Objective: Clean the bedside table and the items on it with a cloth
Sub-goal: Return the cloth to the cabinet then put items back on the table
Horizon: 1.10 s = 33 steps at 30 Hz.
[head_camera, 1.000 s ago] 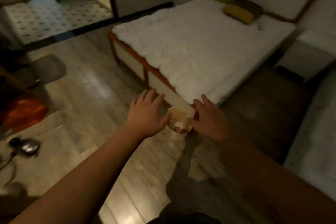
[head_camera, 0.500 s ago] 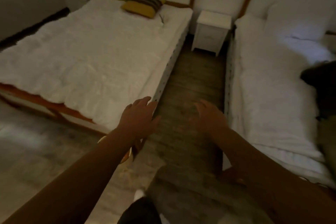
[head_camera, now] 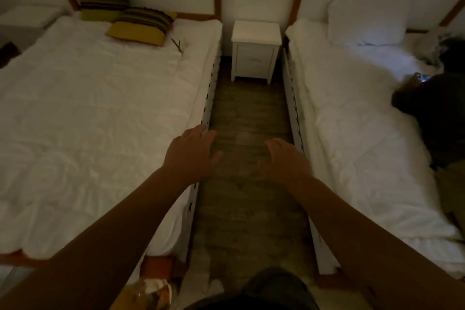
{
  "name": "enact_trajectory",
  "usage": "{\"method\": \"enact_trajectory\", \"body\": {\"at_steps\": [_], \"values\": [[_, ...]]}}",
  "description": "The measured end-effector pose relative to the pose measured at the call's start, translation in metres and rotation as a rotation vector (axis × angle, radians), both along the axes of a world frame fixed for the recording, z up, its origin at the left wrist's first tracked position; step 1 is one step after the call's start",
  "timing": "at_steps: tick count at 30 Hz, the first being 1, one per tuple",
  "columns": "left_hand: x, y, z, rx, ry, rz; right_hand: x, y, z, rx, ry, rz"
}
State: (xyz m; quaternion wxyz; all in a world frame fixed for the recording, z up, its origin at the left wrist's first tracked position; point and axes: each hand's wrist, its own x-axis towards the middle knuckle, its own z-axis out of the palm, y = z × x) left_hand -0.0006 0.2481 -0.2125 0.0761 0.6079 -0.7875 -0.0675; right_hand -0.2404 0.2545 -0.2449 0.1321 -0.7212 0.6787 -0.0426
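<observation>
**Head view: both hands out, aisle between the beds**

Head camera shows our left hand (head_camera: 192,156) and right hand (head_camera: 286,158) stretched forward over the floor (head_camera: 249,108), fingers spread, holding nothing. We see the white bedside table (head_camera: 256,33) at the aisle's far end, well apart, between the left bed (head_camera: 95,98) and right bed (head_camera: 352,113).

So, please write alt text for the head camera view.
Two empty hands, left and right, reach forward over a wooden floor aisle between two white beds, toward a white bedside table at the far wall. No cloth is visible.
</observation>
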Motion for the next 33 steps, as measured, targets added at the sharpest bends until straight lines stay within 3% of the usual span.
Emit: {"method": "enact_trajectory", "body": {"at_steps": [6, 7, 10, 18, 33], "values": [[-0.014, -0.12, -0.008, 0.009, -0.019, -0.027, -0.009, -0.117, -0.01, -0.026, 0.036, 0.018], [-0.023, -0.17, -0.015, 0.024, -0.03, -0.009, -0.016, -0.167, -0.017, -0.005, 0.051, 0.011], [-0.028, -0.205, -0.017, 0.02, -0.044, -0.02, -0.017, -0.202, -0.022, 0.0, 0.083, 0.043], [-0.03, -0.385, -0.022, 0.072, -0.05, 0.098, -0.024, -0.413, -0.01, 0.033, 0.099, 0.152], [0.131, -0.674, -0.058, 0.107, -0.049, 0.398, 0.139, -0.752, -0.047, 0.124, 0.076, 0.442]]}}
